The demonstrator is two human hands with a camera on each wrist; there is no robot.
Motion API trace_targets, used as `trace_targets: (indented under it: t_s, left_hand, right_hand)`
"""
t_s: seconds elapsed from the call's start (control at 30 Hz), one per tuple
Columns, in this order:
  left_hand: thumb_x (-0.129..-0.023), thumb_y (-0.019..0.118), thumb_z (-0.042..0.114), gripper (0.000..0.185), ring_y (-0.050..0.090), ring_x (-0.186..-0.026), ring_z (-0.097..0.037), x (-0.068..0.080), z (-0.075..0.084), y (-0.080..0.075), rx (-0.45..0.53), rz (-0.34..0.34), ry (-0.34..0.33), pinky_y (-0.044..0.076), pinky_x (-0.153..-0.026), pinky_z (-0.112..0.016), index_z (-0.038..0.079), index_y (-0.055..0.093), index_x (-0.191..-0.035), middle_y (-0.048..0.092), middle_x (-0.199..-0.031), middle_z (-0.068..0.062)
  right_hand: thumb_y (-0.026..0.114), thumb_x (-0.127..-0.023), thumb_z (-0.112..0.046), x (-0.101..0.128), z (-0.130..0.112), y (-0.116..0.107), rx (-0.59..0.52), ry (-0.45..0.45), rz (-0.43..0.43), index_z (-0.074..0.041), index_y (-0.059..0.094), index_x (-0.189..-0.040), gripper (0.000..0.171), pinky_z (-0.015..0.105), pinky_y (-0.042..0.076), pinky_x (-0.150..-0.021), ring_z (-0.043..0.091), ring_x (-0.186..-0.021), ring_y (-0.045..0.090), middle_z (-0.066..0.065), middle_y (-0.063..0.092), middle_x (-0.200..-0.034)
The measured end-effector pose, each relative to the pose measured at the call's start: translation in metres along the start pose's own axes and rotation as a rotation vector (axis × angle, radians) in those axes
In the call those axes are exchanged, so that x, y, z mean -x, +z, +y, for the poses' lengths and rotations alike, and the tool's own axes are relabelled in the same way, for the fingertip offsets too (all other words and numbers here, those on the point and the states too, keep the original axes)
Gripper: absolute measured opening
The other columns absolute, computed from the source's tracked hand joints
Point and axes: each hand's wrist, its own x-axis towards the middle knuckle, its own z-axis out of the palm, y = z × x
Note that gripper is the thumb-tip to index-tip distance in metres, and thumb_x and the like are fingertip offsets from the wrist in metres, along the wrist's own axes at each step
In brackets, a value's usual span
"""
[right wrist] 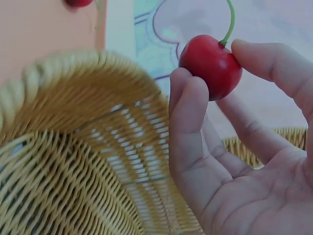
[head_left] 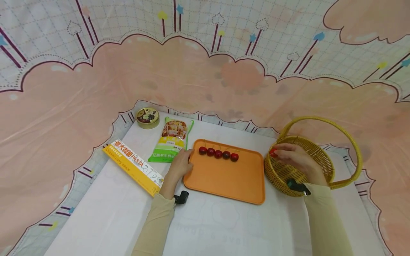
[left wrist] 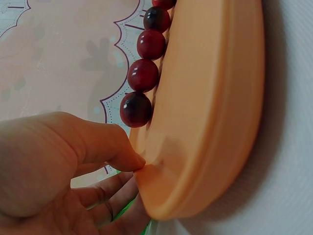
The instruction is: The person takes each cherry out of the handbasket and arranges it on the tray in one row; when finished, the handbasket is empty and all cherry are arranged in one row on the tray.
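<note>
Between the thumb and fingertips of my right hand (head_left: pixel 296 159) is a red cherry (right wrist: pixel 210 67) with a green stem, held up over the near-left side of the yellow wicker basket (head_left: pixel 333 124). My left hand (head_left: pixel 180 166) pinches the left rim of the orange tray (head_left: pixel 224 183), thumb on the rim's inner side and fingers outside it. Several dark red cherries (head_left: pixel 218 154) lie in a row along the tray's far edge, stems pointing away. In the left wrist view, the nearest cherry (left wrist: pixel 136 109) sits just beyond my thumb.
A green and yellow food bag (head_left: pixel 171 140) lies left of the tray, close to my left hand. Farther left are a pasta box (head_left: pixel 134 167) and, at the back, a round tin (head_left: pixel 147 118). The basket's tall handle (head_left: pixel 357 153) arches up on its right side.
</note>
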Motion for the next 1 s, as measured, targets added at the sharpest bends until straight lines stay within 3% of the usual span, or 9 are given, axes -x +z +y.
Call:
trace_targets:
  t_s: [0.33, 0.6, 0.73, 0.9, 1.0]
  left_hand:
    - [-0.082, 0.063, -0.004, 0.058, 0.049, -0.092, -0.029, -0.001, 0.000, 0.000, -0.006, -0.009, -0.007, 0.045, -0.086, -0.042, -0.002, 0.053, -0.139, 0.054, -0.114, -0.020]
    - [-0.082, 0.063, -0.005, 0.058, 0.049, -0.092, -0.029, 0.000, 0.000, -0.001, -0.006, -0.008, -0.013, 0.045, -0.086, -0.043, -0.002, 0.053, -0.139, 0.054, -0.114, -0.021]
    - [-0.082, 0.064, -0.004, 0.058, 0.049, -0.092, -0.029, 0.000, 0.001, -0.001, -0.009, -0.009, -0.016, 0.045, -0.086, -0.043, -0.002, 0.052, -0.139, 0.054, -0.113, -0.020]
    - [-0.083, 0.064, -0.004, 0.058, 0.050, -0.094, -0.029, 0.000, 0.001, 0.000, -0.018, -0.013, -0.013, 0.045, -0.088, -0.043, -0.002, 0.052, -0.139, 0.054, -0.117, -0.021]
    - [-0.083, 0.064, -0.004, 0.058, 0.050, -0.094, -0.029, 0.000, 0.000, 0.000, -0.026, -0.009, -0.005, 0.045, -0.089, -0.043, -0.002, 0.052, -0.139, 0.054, -0.118, -0.021]
  right_hand:
    - [0.055, -0.099, -0.006, -0.015, -0.016, 0.027, 0.017, -0.016, -0.010, 0.022, 0.046, -0.129, 0.042, 0.030, 0.054, -0.083, 0.019, -0.093, 0.070, 0.002, 0.070, -0.101]
    - [0.053, -0.102, -0.019, -0.036, -0.021, 0.056, 0.095, 0.010, 0.030, 0.017, 0.047, -0.132, 0.047, 0.030, 0.055, -0.080, 0.014, -0.087, 0.069, 0.006, 0.067, -0.106]
    - [0.052, -0.102, -0.017, -0.048, -0.017, 0.073, 0.118, 0.030, 0.053, 0.018, 0.048, -0.132, 0.047, 0.031, 0.055, -0.082, 0.014, -0.086, 0.069, 0.012, 0.066, -0.109]
    - [0.056, -0.100, -0.016, -0.058, -0.005, 0.091, 0.122, 0.102, 0.143, 0.017, 0.053, -0.129, 0.044, 0.034, 0.053, -0.087, 0.019, -0.086, 0.070, 0.021, 0.067, -0.111]
    - [0.058, -0.099, -0.019, -0.063, 0.004, 0.099, 0.131, 0.161, 0.230, 0.013, 0.056, -0.127, 0.043, 0.031, 0.054, -0.083, 0.021, -0.083, 0.069, 0.023, 0.064, -0.115]
